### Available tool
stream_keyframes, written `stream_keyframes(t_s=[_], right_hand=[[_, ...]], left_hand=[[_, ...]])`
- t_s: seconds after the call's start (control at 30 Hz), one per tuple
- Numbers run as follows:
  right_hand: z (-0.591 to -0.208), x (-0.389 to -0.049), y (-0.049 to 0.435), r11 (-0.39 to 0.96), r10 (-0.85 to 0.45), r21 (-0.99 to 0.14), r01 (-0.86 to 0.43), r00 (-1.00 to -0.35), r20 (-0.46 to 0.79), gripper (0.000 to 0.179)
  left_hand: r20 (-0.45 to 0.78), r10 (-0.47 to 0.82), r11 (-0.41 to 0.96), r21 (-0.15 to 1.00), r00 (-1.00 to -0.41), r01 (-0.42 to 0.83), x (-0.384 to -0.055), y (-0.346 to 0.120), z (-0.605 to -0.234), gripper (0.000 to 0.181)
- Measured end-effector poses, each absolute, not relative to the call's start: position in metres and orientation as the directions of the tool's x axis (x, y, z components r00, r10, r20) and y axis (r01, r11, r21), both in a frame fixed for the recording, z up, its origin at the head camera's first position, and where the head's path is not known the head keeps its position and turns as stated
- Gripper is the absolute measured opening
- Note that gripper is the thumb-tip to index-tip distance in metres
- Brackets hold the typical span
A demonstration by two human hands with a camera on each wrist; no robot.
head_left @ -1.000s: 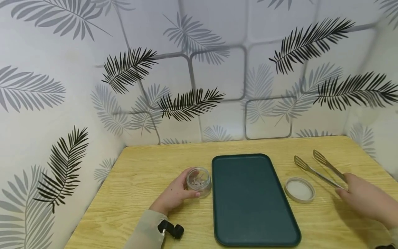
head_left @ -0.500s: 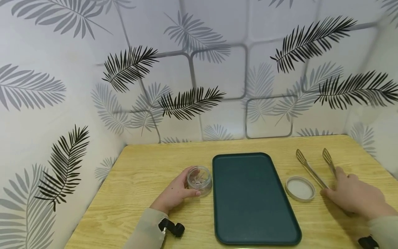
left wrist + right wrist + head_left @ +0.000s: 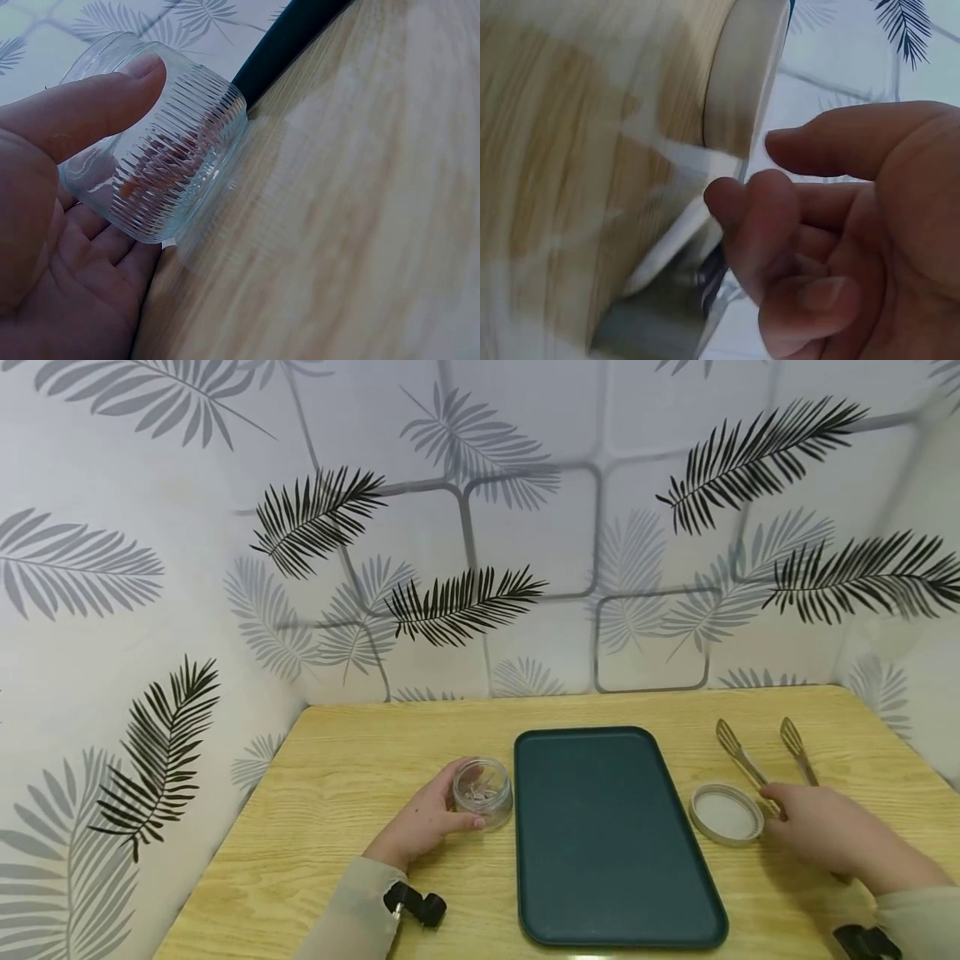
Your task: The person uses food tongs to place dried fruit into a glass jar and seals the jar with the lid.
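Observation:
My left hand [image 3: 420, 825] holds a small clear glass jar [image 3: 493, 818] with no lid on it, upright on the table. In the left wrist view the thumb lies along the ribbed wall of the jar [image 3: 184, 142]. Small pieces inside show only as a blur. On the right, a pair of metal tongs [image 3: 727, 739] lies on the table, heads pointing away. My right hand [image 3: 821, 828] hovers over their middle, loosely curled and holding nothing. Just left of its fingertips is a round pale lid [image 3: 726, 816]; the right wrist view shows its side wall [image 3: 739, 82] close to the thumb.
A dark green rectangular tray [image 3: 615, 835] lies between the jar and the lid. The wooden table [image 3: 360, 752] meets a leaf-patterned wall covering [image 3: 540, 635] at the back and left.
My right hand put the tongs down on the table, let go and moved left toward the lid. The left hand has stayed on the jar.

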State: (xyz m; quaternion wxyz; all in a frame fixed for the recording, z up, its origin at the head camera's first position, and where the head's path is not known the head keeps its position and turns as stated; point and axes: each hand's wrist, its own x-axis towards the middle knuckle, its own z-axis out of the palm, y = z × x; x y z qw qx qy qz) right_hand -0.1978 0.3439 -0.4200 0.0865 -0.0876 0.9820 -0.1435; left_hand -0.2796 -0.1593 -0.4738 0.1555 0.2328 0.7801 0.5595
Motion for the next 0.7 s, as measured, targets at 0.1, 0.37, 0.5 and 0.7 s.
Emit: stream_keyframes(t_s=[0.1, 0.37, 0.5, 0.7], right_hand=[[-0.426, -0.201, 0.339, 0.932, -0.234, -0.317, -0.179, -0.961, -0.145, 0.026], [-0.433, -0.208, 0.333, 0.913, -0.235, -0.376, -0.161, -0.959, -0.160, 0.027], [-0.430, -0.209, 0.334, 0.890, -0.207, -0.443, -0.106, -0.960, -0.187, 0.048], [-0.423, -0.208, 0.334, 0.859, -0.208, -0.507, -0.075, -0.955, -0.212, 0.055]], left_hand=[[0.016, 0.540, 0.263, 0.946, -0.842, 0.187, -0.280, -0.159, -0.474, 0.087], [0.015, 0.544, 0.249, 0.952, -0.839, 0.179, -0.278, -0.158, -0.476, 0.086], [0.009, 0.542, 0.251, 0.953, -0.841, 0.172, -0.278, -0.159, -0.476, 0.086], [0.019, 0.533, 0.268, 0.944, -0.846, 0.190, -0.280, -0.159, -0.475, 0.086]])
